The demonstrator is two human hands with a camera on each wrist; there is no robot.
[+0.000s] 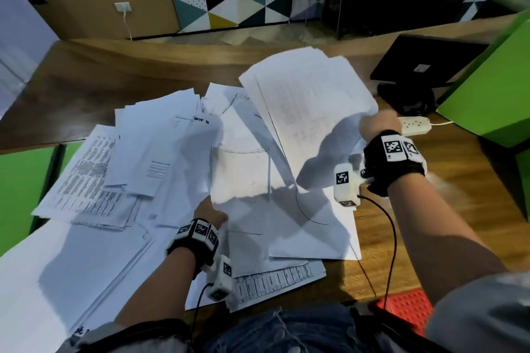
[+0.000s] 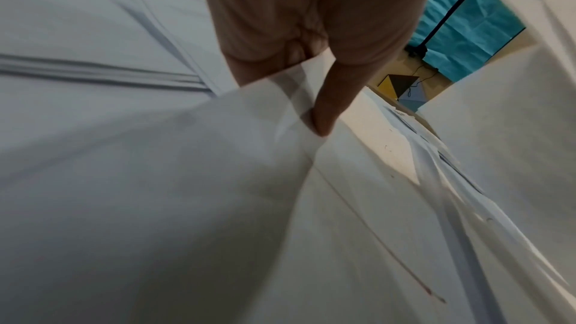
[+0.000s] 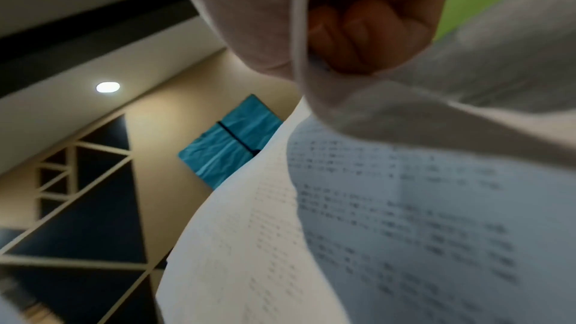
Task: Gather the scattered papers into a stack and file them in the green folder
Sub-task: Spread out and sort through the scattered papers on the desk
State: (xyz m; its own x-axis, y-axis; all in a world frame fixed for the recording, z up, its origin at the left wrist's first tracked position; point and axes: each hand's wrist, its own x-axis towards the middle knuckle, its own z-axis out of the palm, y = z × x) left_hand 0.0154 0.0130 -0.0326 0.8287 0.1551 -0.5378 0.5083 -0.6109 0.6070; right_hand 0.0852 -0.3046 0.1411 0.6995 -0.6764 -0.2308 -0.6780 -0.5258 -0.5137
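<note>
White papers [image 1: 160, 157] lie scattered and overlapping across the wooden table [image 1: 91, 77]. My right hand [image 1: 378, 123] is raised over the table's right side and grips a bundle of printed sheets [image 1: 309, 100] by a lower corner; in the right wrist view its fingers [image 3: 358, 33] curl round the bundle [image 3: 405, 206]. My left hand [image 1: 212, 212] pinches the near corner of a lifted sheet [image 1: 243, 172] in the middle of the pile. The left wrist view shows its fingertip [image 2: 321, 122] pressed into the paper [image 2: 187, 181]. A green folder panel [image 1: 487, 89] stands at the right.
More green surface [image 1: 23, 186] shows under the papers at the left edge. A black screen [image 1: 424, 63] and a white power strip [image 1: 415, 125] sit at the back right. A red dotted pad [image 1: 407, 309] lies by my lap. Bare wood shows near the right front.
</note>
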